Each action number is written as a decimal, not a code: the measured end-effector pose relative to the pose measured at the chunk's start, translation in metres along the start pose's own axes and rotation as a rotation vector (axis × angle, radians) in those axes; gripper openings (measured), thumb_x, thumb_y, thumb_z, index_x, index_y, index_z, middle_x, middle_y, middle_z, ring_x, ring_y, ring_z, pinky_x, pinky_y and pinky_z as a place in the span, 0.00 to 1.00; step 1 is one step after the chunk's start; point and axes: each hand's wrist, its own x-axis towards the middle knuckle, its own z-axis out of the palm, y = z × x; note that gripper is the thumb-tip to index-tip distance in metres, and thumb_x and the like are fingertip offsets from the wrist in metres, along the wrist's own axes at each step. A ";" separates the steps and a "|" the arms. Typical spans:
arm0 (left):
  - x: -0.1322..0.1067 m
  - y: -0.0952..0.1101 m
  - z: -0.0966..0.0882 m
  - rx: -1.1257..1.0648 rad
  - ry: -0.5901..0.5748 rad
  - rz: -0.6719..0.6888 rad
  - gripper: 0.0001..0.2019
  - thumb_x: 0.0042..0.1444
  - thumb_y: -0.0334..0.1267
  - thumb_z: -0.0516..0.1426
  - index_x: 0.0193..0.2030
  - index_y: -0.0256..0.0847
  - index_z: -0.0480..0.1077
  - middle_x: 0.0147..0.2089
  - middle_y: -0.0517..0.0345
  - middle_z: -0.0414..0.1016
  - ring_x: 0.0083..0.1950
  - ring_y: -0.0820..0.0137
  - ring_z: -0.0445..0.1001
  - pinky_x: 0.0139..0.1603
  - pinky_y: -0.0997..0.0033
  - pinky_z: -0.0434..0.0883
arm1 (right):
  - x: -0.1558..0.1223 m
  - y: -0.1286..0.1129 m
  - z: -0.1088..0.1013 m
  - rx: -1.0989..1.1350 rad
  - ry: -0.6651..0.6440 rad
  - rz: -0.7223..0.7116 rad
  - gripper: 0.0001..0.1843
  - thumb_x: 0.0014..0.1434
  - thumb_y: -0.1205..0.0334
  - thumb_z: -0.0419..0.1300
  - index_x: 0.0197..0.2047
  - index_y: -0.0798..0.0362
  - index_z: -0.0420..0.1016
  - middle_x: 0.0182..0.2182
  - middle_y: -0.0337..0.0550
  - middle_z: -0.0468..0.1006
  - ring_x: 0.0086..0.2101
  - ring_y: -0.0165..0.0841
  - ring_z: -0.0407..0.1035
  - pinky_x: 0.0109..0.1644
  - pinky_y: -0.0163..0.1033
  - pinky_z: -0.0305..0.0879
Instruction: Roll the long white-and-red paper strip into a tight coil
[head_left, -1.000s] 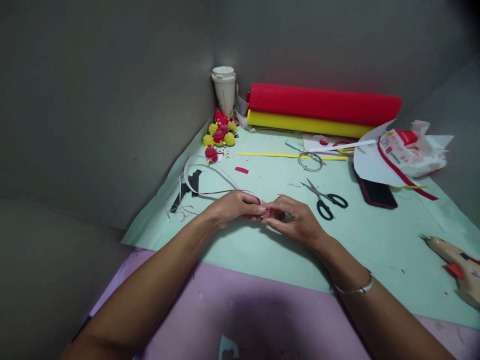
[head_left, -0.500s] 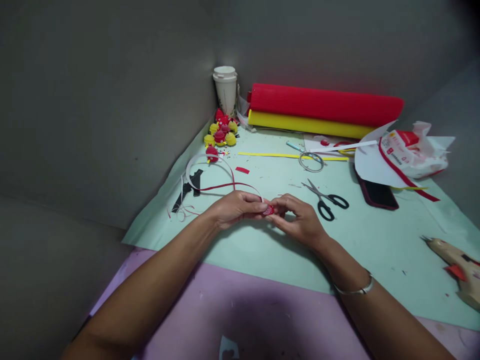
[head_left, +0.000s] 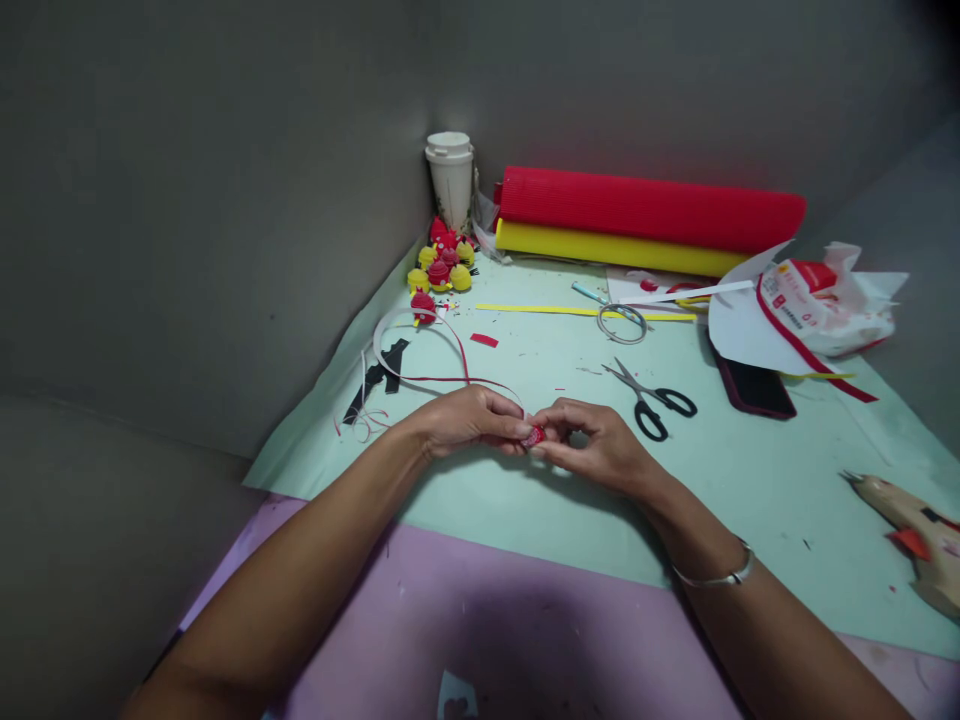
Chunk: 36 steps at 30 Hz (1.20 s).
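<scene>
A long narrow paper strip (head_left: pixel 442 379), red on one face and white on the other, loops across the mat and runs into my fingers. It leads to a small red paper coil (head_left: pixel 534 437) pinched between both hands. My left hand (head_left: pixel 472 420) closes thumb and fingers on the coil's left side. From the right, my right hand (head_left: pixel 592 440) pinches the same coil between thumb and forefinger. The fingertips of both hands nearly meet and hide part of the coil. Black-handled scissors (head_left: pixel 651 400) lie partly spread beyond my right hand.
Small red and yellow coiled figures (head_left: pixel 439 270) cluster near a white cup (head_left: pixel 451 180). Red (head_left: pixel 652 210) and yellow (head_left: pixel 615 248) paper rolls lie along the back. A phone (head_left: pixel 757 385), a tissue pack (head_left: pixel 817 305) and a glue gun (head_left: pixel 911 530) are on the right.
Both hands have shifted slightly toward me with the coil, and the right-hand fingers have changed their position on it. The strip's loop has flattened a little near my left hand.
</scene>
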 end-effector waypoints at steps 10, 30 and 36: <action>0.007 -0.003 0.008 -0.190 0.119 0.108 0.13 0.45 0.43 0.69 0.33 0.34 0.78 0.33 0.55 0.75 0.32 0.77 0.69 0.38 0.75 0.68 | 0.000 0.005 0.007 -0.230 0.324 -0.183 0.10 0.59 0.61 0.62 0.45 0.48 0.75 0.29 0.40 0.70 0.27 0.30 0.65 0.30 0.37 0.67; 0.007 -0.006 0.010 -0.073 0.120 0.148 0.14 0.46 0.44 0.68 0.30 0.34 0.76 0.32 0.57 0.73 0.33 0.75 0.68 0.39 0.73 0.66 | -0.001 0.004 0.010 -0.452 0.302 -0.299 0.10 0.57 0.66 0.61 0.43 0.50 0.70 0.29 0.40 0.73 0.26 0.30 0.66 0.30 0.37 0.66; 0.001 -0.001 0.007 0.083 0.071 0.110 0.14 0.46 0.46 0.68 0.29 0.35 0.77 0.27 0.57 0.72 0.30 0.74 0.67 0.35 0.72 0.65 | 0.000 0.002 0.008 -0.350 0.220 -0.258 0.08 0.53 0.67 0.61 0.38 0.51 0.70 0.27 0.38 0.71 0.23 0.27 0.65 0.28 0.35 0.65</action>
